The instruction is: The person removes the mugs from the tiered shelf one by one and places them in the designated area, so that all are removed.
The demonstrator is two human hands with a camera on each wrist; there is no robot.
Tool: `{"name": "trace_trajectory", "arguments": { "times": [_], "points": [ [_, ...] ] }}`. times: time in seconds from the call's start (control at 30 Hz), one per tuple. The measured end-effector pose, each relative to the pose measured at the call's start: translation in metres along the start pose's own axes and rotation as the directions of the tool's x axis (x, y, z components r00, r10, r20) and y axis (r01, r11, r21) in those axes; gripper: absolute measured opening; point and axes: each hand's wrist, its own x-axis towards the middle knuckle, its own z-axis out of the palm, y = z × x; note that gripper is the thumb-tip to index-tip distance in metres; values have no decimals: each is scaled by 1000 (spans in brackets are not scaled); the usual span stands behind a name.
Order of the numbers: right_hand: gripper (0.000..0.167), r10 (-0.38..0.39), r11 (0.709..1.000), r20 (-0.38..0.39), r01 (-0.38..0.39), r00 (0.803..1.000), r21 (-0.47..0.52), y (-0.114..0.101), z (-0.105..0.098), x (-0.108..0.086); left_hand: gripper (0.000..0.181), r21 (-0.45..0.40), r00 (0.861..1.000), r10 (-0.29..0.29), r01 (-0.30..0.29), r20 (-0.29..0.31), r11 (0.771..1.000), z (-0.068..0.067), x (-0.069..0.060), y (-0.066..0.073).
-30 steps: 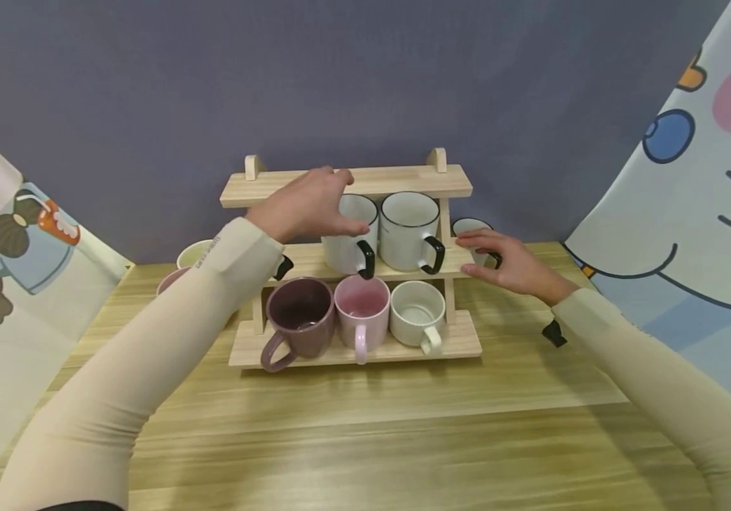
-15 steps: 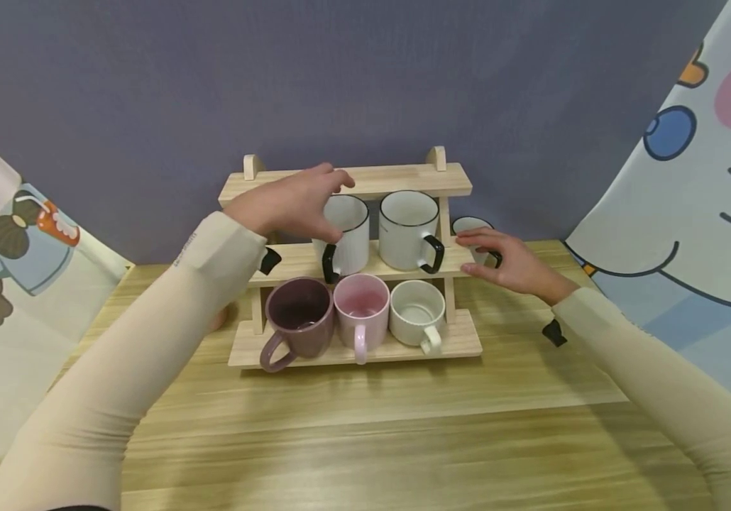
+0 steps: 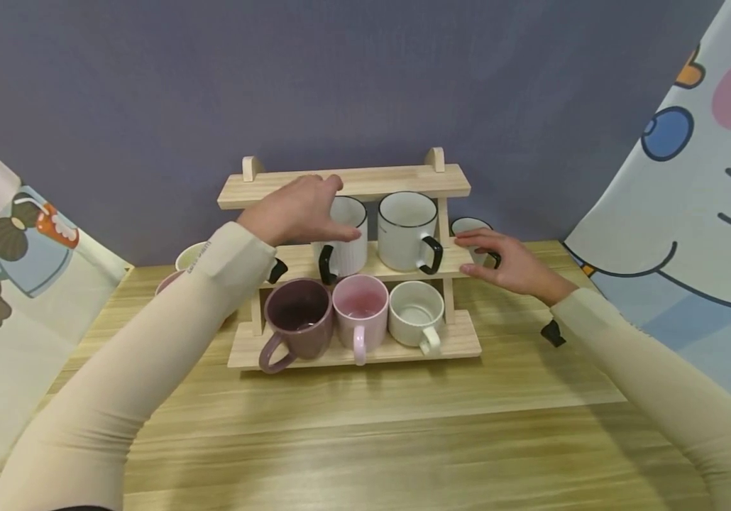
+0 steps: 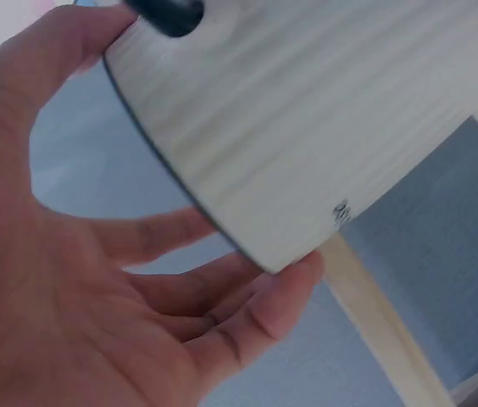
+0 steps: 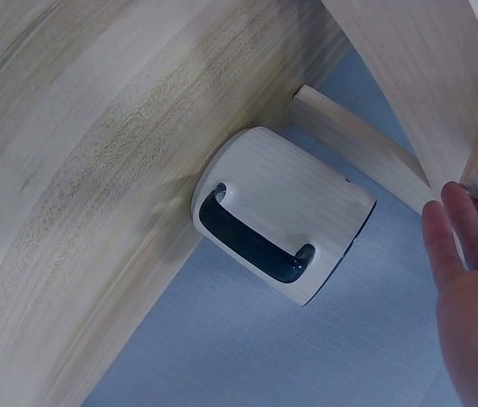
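Note:
In the head view, my left hand (image 3: pixel 295 211) is at a white mug (image 3: pixel 350 257) with a black rim and black handle, on the rack's middle shelf (image 3: pixel 298 264). The left wrist view has the thumb and fingers spread across the rim of that mug (image 4: pixel 307 127), both touching it. A matching white mug (image 3: pixel 404 238) stands to its right. My right hand (image 3: pixel 509 262) is at the right end of the middle shelf. Its fingers (image 5: pixel 459 225), nearly straight, touch the shelf's end in the right wrist view. The right thumb is hidden there.
The bottom shelf bears a maroon mug (image 3: pixel 304 337), a pink mug (image 3: pixel 368 323) and a small off-white mug (image 3: pixel 418 323). Another black-handled mug (image 5: pixel 290 199) stands on the table right of the rack. Cups, one pale yellow (image 3: pixel 189 257), stand partly behind my left arm. The top shelf (image 3: pixel 372 182) overhangs.
The left mug on the middle shelf has shifted left, away from its neighbour, and turned so its handle points more leftward. My left hand moved left, then slightly back right. The right hand stays put.

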Motion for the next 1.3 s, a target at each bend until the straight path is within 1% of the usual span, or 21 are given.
{"name": "trace_trajectory", "arguments": {
  "times": [0.23,0.3,0.43,0.53,0.77,0.87,0.97,1.1,1.2,1.3],
  "points": [
    [52,-14,1000,-11,14,1000,0,2,2,0,63,-24,996,55,-57,-65,998,0,-4,-5],
    [52,-11,1000,-14,11,1000,-2,2,1,0,61,-26,995,66,-68,-80,997,-2,-6,-6],
    [52,-11,1000,-15,11,1000,-5,-1,1,0,62,-23,993,55,-58,-108,998,-12,-14,-10],
    [52,-19,1000,-13,19,1000,-2,-2,0,0,64,-20,991,51,-54,-122,998,-19,-21,-14],
    [52,-17,1000,-8,17,1000,6,-2,0,-1,69,-32,995,2,-5,-102,999,-29,-45,-22],
    [51,-17,1000,-6,17,1000,6,-2,-1,-1,67,-29,991,13,-17,-134,999,-31,-55,-28],
    [51,-18,1000,-8,18,1000,10,-3,-2,-2,66,-6,985,43,-45,-168,999,-30,-63,-33],
    [51,-19,1000,-16,19,1000,1,-3,-2,-2,65,31,972,85,-80,-218,996,-27,-73,-38],
    [51,-20,1000,-17,19,1000,-9,-2,-1,-1,62,29,966,77,-72,-248,997,-27,-83,-41],
    [51,-25,1000,-15,25,1000,-12,-2,-1,0,62,22,965,53,-49,-255,999,-28,-94,-45]
  ]
}}
